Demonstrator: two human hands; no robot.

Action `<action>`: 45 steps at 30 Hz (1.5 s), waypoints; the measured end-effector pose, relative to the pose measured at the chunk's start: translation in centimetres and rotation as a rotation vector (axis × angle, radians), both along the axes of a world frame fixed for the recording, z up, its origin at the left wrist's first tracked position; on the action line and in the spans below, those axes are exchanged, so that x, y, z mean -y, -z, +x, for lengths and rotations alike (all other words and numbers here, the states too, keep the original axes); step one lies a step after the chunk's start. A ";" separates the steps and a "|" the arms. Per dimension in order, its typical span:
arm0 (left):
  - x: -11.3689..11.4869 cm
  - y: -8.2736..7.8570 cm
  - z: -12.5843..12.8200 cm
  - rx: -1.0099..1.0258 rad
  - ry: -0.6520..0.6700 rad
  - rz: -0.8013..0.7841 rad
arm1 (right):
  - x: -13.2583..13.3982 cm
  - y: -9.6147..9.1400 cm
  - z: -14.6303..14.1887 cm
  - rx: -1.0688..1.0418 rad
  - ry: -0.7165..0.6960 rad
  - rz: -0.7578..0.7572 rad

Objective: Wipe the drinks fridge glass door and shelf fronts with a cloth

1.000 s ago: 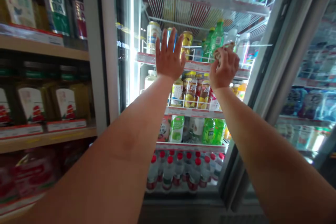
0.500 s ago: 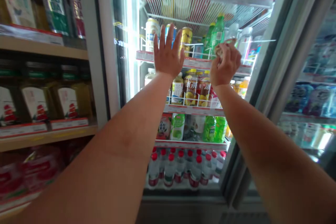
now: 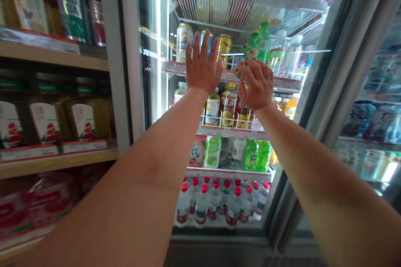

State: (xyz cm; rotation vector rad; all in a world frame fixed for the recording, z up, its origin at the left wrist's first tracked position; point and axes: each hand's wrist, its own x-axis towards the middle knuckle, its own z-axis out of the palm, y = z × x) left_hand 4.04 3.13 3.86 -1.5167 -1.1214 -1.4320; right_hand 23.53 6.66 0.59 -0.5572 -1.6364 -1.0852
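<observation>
My left hand lies flat with its fingers spread against the glass door of a lit drinks cooler, in front of a blue can and a gold can. To its right, my right hand is bent closed at the glass around a small crumpled beige wad, mostly hidden by the fingers. Its reflection shows in the pane just above. Behind that hand, through the glass, stand green bottles and a wire shelf.
Juice bottles line a wooden shelf on the left. Inside the cooler are bottled teas, green drinks and several red-capped water bottles. A metal door frame and another cooler are on the right.
My right hand has moved left and slightly down across the glass with the beige wad. My left hand stays flat in the same place. The view has shifted slightly.
</observation>
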 end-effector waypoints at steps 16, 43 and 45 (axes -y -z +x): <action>0.3 0.0 0.1 0.006 -0.021 -0.015 | -0.8 -0.3 -0.1 -0.192 -0.050 -0.010; 0.3 0.0 0.2 -0.015 -0.051 0.031 | -0.3 0.0 0.0 -0.080 -0.011 0.004; 0.3 0.0 0.1 -0.008 -0.005 0.032 | -0.4 0.0 -0.1 -0.105 -0.023 0.000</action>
